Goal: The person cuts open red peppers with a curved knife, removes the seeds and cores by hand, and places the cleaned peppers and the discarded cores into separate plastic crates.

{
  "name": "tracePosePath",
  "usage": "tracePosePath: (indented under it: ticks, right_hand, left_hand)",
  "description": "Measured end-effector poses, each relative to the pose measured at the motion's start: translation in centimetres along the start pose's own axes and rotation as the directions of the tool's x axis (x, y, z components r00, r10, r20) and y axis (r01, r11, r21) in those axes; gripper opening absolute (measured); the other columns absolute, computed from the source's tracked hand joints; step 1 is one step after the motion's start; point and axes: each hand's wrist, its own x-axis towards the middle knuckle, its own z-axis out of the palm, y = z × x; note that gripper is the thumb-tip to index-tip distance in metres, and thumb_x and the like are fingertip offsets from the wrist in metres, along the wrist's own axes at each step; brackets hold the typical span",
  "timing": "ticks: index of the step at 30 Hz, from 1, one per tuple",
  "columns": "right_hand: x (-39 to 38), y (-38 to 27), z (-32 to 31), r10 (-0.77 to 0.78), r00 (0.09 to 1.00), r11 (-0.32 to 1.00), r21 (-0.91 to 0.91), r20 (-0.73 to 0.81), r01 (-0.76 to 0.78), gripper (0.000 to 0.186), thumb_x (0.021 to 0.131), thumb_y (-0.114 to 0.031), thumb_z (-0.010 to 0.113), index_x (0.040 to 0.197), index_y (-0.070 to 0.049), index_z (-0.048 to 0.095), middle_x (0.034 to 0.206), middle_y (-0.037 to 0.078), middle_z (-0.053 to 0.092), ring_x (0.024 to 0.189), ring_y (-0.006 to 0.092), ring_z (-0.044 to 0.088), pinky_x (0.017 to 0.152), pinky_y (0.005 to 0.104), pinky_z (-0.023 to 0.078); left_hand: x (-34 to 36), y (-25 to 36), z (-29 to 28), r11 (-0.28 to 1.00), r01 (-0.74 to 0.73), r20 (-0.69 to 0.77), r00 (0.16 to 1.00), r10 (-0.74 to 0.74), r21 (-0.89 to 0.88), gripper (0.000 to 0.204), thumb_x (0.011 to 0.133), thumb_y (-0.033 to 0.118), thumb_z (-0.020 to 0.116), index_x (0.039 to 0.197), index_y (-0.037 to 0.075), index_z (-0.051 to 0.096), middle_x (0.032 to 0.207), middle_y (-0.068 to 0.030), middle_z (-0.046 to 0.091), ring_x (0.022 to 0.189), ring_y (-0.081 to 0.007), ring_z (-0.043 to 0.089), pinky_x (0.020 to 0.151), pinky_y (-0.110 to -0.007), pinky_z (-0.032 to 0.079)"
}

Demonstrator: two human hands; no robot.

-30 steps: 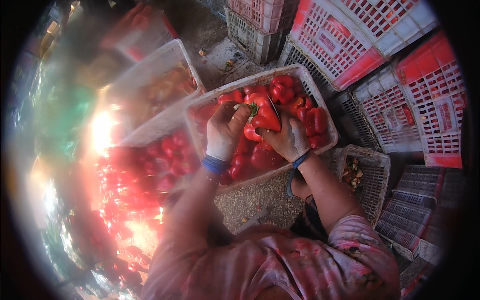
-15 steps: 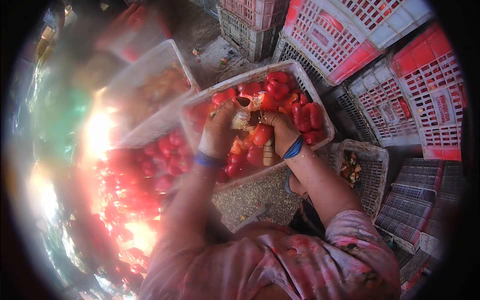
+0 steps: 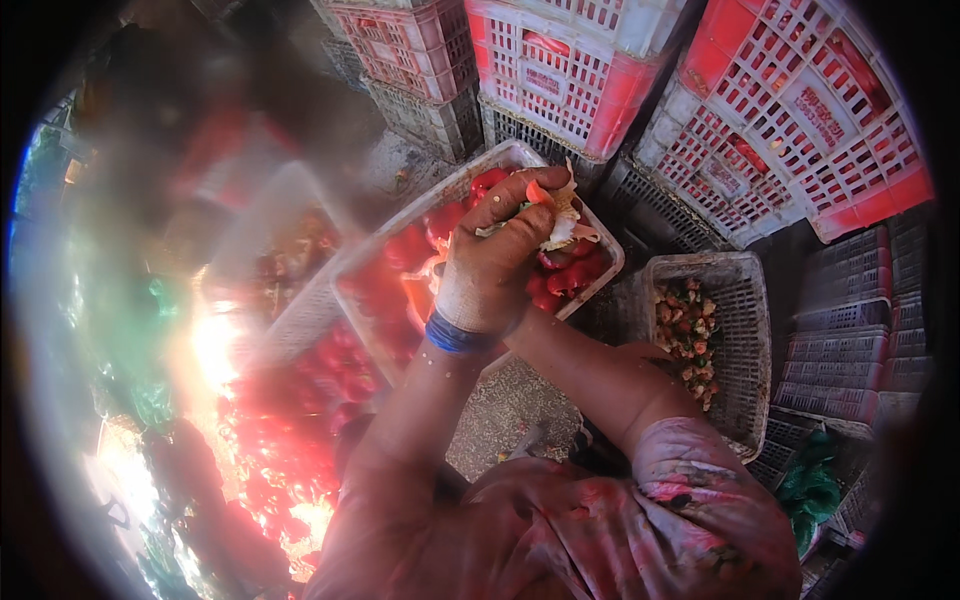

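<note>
The speckled floor (image 3: 505, 408) carries plastic crates (image 3: 742, 335), some stacked

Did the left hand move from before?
Yes, rightward. Against the pepper crate, the left hand was over its left half; now its fingers reach toward the crate's right rim, holding a pale pepper core.

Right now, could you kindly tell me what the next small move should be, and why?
Probably carry the pale, seedy pepper core in the left grip rightward and release it over the grey slatted plastic basket: the core looks detached, and that basket holds brownish-orange vegetable scraps.
</note>
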Motion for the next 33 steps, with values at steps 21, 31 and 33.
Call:
tracePosePath:
  ticks: [21,31,33]
  right_hand:
    - [1.2,-2.0,-5.3,0.146,0.967,0.883,0.413,0.209,-0.223,0.027,0.091,-0.031,0.054,0.105,-0.010,0.064,0.084,0.004,0.063,0.068,0.0145,0.059,0.060,0.0308,0.051]
    - [1.2,-4.0,-4.1,0.365,0.925,0.556,0.772,0.105,-0.308,0.026,0.090,-0.031,0.055,0.103,-0.011,0.065,0.083,0.004,0.063,0.066,0.0154,0.059,0.060,0.0326,0.052]
    - [1.6,-3.5,-3.5,0.446,0.895,0.539,0.793,0.016,-0.283,0.026,0.090,-0.031,0.055,0.103,-0.011,0.065,0.083,0.004,0.063,0.066,0.0156,0.059,0.060,0.0330,0.052]
  left_hand:
    - [-2.0,2.1,-5.2,0.718,-0.255,-0.325,0.760,0.563,0.648,0.056,0.086,0.007,0.059,0.137,-0.005,0.038,0.119,-0.0113,0.058,0.102,-0.0177,0.059,0.091,-0.031,0.047]
    - [-5.6,-5.6,-19.3,0.694,0.105,-0.402,0.872,0.280,0.712,0.029,0.083,0.020,0.061,0.093,-0.006,0.064,0.078,-0.0102,0.066,0.064,-0.0167,0.064,0.054,-0.029,0.051]
    - [-5.7,-7.3,-19.0,0.834,0.193,-0.573,0.802,0.170,0.517,0.027,0.084,0.020,0.060,0.093,-0.006,0.064,0.078,-0.0092,0.065,0.064,-0.0158,0.064,0.053,-0.028,0.050]
